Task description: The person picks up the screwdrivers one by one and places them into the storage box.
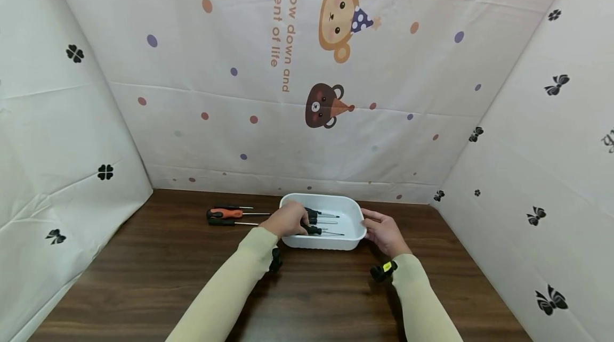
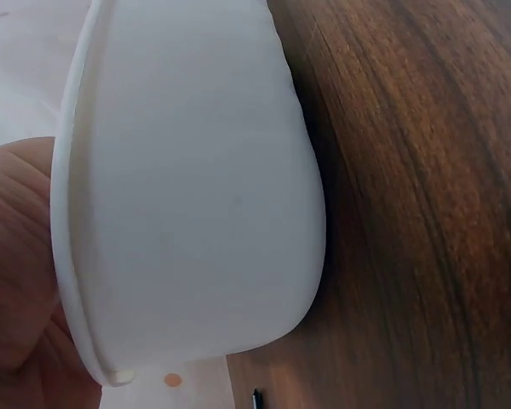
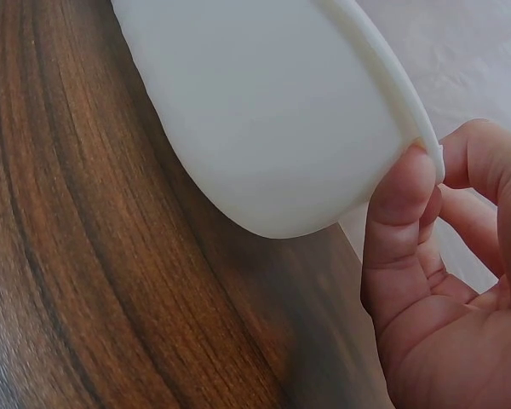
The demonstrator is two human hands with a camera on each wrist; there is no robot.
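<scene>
A white rectangular plastic tray (image 1: 331, 244) stands at the back of the table, with several black-handled screwdrivers (image 1: 316, 213) lying in it, shafts pointing right. My left hand (image 1: 287, 218) reaches over the tray's left end, its fingers curled down around the black handle of a screwdriver (image 1: 314, 230) inside. The tray wall (image 2: 196, 187) hides most of those fingers in the left wrist view. At the other end my right hand (image 1: 384, 233) pinches the tray's right rim; in the right wrist view the thumb (image 3: 404, 192) presses under the lip from outside.
Left of the tray lie more screwdrivers: an orange-and-black one (image 1: 225, 213), a black-handled one (image 1: 222, 222) in front and another dark one (image 1: 229, 207) behind. A printed cloth wall (image 1: 268, 134) rises behind the dark wooden table (image 1: 316, 288), with white side walls left and right.
</scene>
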